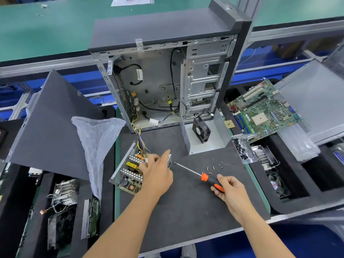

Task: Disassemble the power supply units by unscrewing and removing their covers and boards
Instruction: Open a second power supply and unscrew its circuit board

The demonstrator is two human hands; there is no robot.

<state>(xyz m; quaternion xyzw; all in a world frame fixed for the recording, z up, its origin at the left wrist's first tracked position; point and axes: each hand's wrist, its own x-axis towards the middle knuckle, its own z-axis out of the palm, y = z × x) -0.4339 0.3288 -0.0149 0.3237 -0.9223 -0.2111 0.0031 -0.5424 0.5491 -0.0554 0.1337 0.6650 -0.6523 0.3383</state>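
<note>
An open power supply unit (128, 170) lies on the dark mat, its board with coils, heat sinks and capacitors exposed. Its yellow and purple wire bundle (140, 140) runs up into the computer case (163, 75). My left hand (158, 174) grips the unit's right side, thumb over its metal wall. My right hand (227, 190) holds the orange and black handle of a screwdriver (197, 173); its tip points at the unit's right wall. The removed metal cover (202, 135) with a black fan (201, 130) stands behind. Several loose screws (216, 166) lie on the mat.
A grey case side panel (50, 123) and a plastic bag (96, 138) sit at the left. A motherboard (260, 110) and a clear screw container (243, 149) are at the right. Black foam trays hold heat sinks (65, 192) and fans on both sides.
</note>
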